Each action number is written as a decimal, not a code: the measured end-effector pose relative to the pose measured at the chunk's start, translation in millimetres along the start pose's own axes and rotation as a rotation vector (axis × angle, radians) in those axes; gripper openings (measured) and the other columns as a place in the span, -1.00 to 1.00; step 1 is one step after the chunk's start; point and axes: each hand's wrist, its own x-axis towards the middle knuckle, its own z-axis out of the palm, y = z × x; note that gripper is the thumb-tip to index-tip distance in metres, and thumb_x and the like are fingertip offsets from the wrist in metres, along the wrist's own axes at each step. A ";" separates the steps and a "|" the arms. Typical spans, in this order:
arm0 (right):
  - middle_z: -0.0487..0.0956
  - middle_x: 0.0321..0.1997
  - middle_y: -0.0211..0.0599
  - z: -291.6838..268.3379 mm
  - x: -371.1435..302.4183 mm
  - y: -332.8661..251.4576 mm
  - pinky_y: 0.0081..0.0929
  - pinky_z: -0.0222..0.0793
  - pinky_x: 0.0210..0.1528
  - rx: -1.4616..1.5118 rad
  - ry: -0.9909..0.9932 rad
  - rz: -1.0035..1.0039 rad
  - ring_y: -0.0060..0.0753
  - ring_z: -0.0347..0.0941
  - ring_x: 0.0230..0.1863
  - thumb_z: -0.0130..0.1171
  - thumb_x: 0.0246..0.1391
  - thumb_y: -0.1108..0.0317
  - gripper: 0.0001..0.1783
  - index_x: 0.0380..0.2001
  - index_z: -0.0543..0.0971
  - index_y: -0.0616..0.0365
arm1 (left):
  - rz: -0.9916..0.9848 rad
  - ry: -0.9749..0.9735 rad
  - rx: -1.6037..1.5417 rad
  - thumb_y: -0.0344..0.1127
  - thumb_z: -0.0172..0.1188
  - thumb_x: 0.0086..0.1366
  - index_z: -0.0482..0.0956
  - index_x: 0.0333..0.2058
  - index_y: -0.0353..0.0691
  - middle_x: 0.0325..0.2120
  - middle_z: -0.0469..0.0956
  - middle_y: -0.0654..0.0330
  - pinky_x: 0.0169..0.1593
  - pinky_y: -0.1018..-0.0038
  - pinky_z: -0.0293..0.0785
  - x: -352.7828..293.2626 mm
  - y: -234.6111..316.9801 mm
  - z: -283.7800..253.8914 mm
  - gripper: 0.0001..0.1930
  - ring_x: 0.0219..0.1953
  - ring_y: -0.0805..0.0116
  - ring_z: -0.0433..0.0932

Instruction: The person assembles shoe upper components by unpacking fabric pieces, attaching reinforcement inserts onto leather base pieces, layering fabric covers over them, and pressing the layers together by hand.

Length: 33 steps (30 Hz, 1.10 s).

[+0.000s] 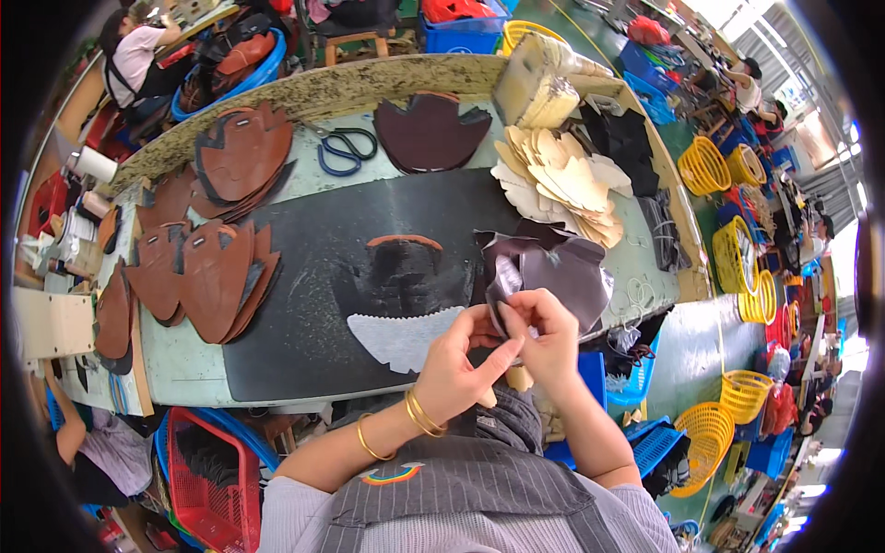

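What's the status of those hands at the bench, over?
Right hand pinching near edge of glossy dark leather piece. Left hand alongside, exact grip hidden. Gray zigzag-edged piece beside left hand; nothing visibly blocking.

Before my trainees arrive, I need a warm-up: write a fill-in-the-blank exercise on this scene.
The hand with bangles is the ____ one.
The mat around the toothed grey piece is coloured ____.
The dark, shiny piece being handled lies to the toothed grey piece's ____.
The scissors lie to the ____ of the cream pieces.
Missing words: left; black; right; left.
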 end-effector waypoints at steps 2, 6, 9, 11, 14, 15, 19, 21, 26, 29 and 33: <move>0.45 -0.53 -0.33 14.2 3.2 -15.7 -0.58 0.29 -0.55 -0.188 0.092 -0.157 -0.59 0.38 -0.61 0.29 -0.08 0.55 -0.84 -0.38 0.54 0.23 | -0.224 0.151 -0.196 -0.36 0.14 0.29 0.44 -0.08 -0.40 -0.27 0.56 0.23 -0.15 0.57 0.44 -2.1 -1.3 -2.8 -0.71 -0.25 0.51 0.51; 0.48 -0.44 -0.28 27.2 7.3 -16.5 -0.50 0.36 -0.51 -0.168 0.090 -0.366 -0.41 0.40 -0.57 0.29 -0.12 0.58 -0.78 -0.33 0.56 0.23 | -0.285 0.189 -0.361 -0.46 0.09 0.31 0.55 -0.15 -0.37 -0.30 0.59 0.25 -0.16 0.61 0.44 2.0 9.7 -23.2 -0.82 -0.29 0.55 0.53; 0.49 -0.38 -0.26 22.5 14.1 -26.4 -0.47 0.39 -0.46 -0.231 -0.042 -0.620 -0.31 0.41 -0.49 0.29 -0.21 0.60 -0.68 -0.26 0.58 0.24 | -0.220 0.269 -0.284 -0.45 0.08 0.32 0.55 -0.15 -0.39 -0.31 0.60 0.20 -0.18 0.59 0.52 -5.9 23.7 -27.2 -0.81 -0.30 0.50 0.58; 0.49 -0.34 -0.25 21.8 16.8 -34.3 -0.48 0.42 -0.41 -0.336 -0.163 -0.716 -0.29 0.43 -0.40 0.25 -0.34 0.58 -0.56 -0.21 0.57 0.30 | -0.115 0.271 -0.071 -0.44 0.03 0.35 0.53 -0.12 -0.43 -0.29 0.59 0.14 -0.15 0.58 0.56 -12.1 23.1 -30.6 -0.79 -0.28 0.43 0.60; 0.49 -0.34 -0.24 25.9 13.6 -39.6 -0.48 0.42 -0.42 -0.379 -0.136 -0.779 -0.30 0.43 -0.41 0.22 -0.35 0.56 -0.56 -0.23 0.56 0.37 | -0.178 0.252 -0.277 -0.44 0.02 0.36 0.52 -0.11 -0.44 -0.28 0.59 0.14 -0.17 0.57 0.57 -10.3 22.3 -35.7 -0.78 -0.30 0.43 0.60; 0.49 -0.34 -0.22 23.9 17.2 -37.7 -0.48 0.42 -0.43 -0.356 -0.144 -0.798 -0.30 0.43 -0.42 0.20 -0.38 0.54 -0.54 -0.24 0.55 0.41 | -0.170 0.254 -0.280 -0.44 0.02 0.36 0.52 -0.11 -0.44 -0.28 0.59 0.14 -0.17 0.57 0.57 -9.5 25.8 -34.3 -0.78 -0.30 0.43 0.60; 0.50 -0.33 -0.23 23.2 18.3 -43.4 -0.48 0.43 -0.43 -0.463 -0.196 -0.869 -0.31 0.44 -0.43 0.23 -0.32 0.56 -0.61 -0.27 0.55 0.40 | -0.093 0.325 -0.153 -0.45 0.05 0.33 0.55 -0.19 -0.45 -0.39 0.62 0.22 -0.27 0.62 0.51 -15.2 26.9 -31.2 -0.81 -0.37 0.52 0.59; 0.50 -0.35 -0.24 25.3 15.6 -47.3 -0.48 0.43 -0.44 -0.473 -0.182 -0.838 -0.30 0.44 -0.44 0.25 -0.31 0.58 -0.64 -0.29 0.55 0.38 | -0.053 0.302 0.090 -0.47 0.06 0.32 0.56 -0.23 -0.46 -0.44 0.62 0.24 -0.32 0.63 0.51 -16.8 26.0 -34.7 -0.83 -0.42 0.53 0.60; 0.53 -0.49 -0.30 23.3 12.7 -49.5 -0.59 0.40 -0.47 -0.228 0.019 -0.349 -0.52 0.45 -0.56 0.24 -0.22 0.67 -0.81 -0.42 0.59 0.29 | -0.138 0.273 -0.290 -0.47 0.05 0.32 0.53 -0.19 -0.47 -0.39 0.61 0.16 -0.26 0.60 0.55 -11.4 25.1 -29.4 -0.82 -0.36 0.50 0.59; 0.53 -0.50 -0.34 17.7 13.2 -47.4 -0.68 0.35 -0.46 0.032 -0.041 -0.112 -0.65 0.46 -0.52 0.22 -0.15 0.65 -0.86 -0.43 0.59 0.26 | -0.247 0.200 -0.531 -0.43 0.05 0.34 0.49 -0.16 -0.41 -0.29 0.57 0.15 -0.16 0.49 0.60 -9.1 31.9 -31.0 -0.82 -0.26 0.42 0.59; 0.52 -0.46 -0.44 16.3 9.7 -58.1 -0.71 0.33 -0.39 0.160 -0.318 -0.068 -0.72 0.42 -0.44 0.19 -0.06 0.61 -0.83 -0.32 0.57 0.23 | -0.257 0.087 -0.768 -0.44 0.10 0.31 0.28 -0.43 -0.27 -0.37 0.50 0.24 -0.24 0.54 0.64 -5.3 44.3 -35.3 -0.82 -0.29 0.52 0.55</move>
